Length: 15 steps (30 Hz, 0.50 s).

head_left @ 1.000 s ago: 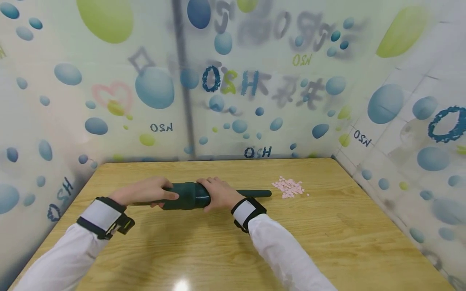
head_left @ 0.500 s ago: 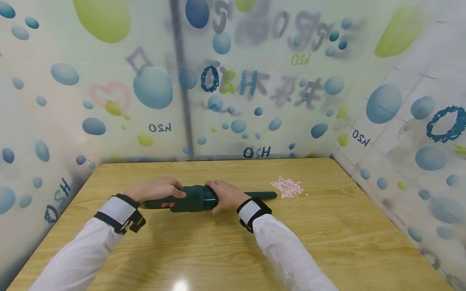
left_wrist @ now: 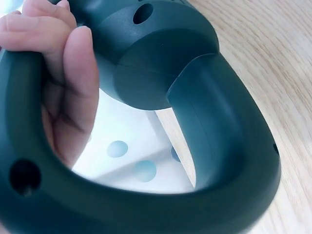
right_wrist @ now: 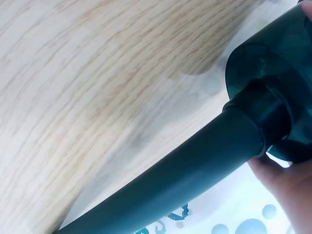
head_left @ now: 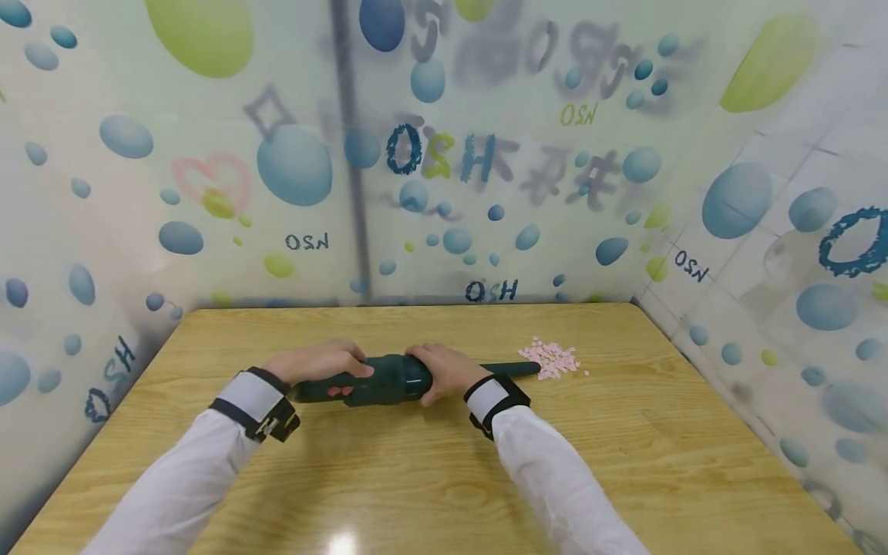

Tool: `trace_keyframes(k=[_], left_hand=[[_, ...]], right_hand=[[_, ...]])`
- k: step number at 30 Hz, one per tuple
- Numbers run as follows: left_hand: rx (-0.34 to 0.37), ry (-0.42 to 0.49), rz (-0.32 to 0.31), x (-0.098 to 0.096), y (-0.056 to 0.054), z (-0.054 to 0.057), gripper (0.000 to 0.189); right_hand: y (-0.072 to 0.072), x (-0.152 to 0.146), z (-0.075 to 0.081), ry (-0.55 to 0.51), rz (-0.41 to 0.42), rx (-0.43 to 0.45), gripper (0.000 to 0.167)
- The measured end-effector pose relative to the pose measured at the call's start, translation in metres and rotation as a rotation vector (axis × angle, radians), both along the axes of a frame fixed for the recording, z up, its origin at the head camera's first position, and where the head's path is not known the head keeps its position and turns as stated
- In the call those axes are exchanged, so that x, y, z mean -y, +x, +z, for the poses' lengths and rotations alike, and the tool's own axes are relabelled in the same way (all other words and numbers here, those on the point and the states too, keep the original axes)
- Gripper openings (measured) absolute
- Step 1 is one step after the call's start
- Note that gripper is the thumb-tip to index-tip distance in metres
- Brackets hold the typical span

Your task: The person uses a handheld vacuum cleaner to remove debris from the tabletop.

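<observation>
A dark green handheld vacuum cleaner (head_left: 380, 381) lies sideways across both hands above the table. My left hand (head_left: 321, 364) grips its loop handle (left_wrist: 229, 141) at the left end, and in the left wrist view the fingers wrap one side of the loop. Around the glossy dust cup (head_left: 418, 378) my right hand (head_left: 449, 371) is curled from above. The long tube nozzle (right_wrist: 180, 170) points right. In the head view its tip meets the left edge of a scatter of small pink paper bits (head_left: 555, 359); whether it touches them I cannot tell.
A wood-grain table (head_left: 430, 478) spreads under everything, its back edge close to a wall covering (head_left: 458, 200) printed with blue and green spots. Similar printed walls rise at left and right. Each wrist wears a strapped camera band (head_left: 496, 401).
Both hands have moved right with the vacuum cleaner. Its nozzle tip has gone from left of the pink bits to their edge.
</observation>
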<state>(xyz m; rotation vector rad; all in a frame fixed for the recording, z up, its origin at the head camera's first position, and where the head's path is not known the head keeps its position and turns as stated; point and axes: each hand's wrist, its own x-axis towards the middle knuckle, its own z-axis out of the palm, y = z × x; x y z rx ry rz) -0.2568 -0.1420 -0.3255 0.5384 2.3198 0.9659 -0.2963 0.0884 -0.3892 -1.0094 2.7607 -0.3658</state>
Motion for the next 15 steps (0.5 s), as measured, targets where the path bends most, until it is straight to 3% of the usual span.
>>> trace_keyframes(k=[10, 15], left_hand=[[0.041, 0.040, -0.050, -0.0033, -0.0022, 0.0025, 0.030], [0.024, 0.004, -0.048, -0.0054, -0.0028, 0.0066, 0.028]], right_hand=[[-0.0004, -0.0049, 0.0021, -0.012, 0.018, 0.032, 0.078], [0.0005, -0.0055, 0.0040, -0.023, 0.025, 0.040, 0.078]])
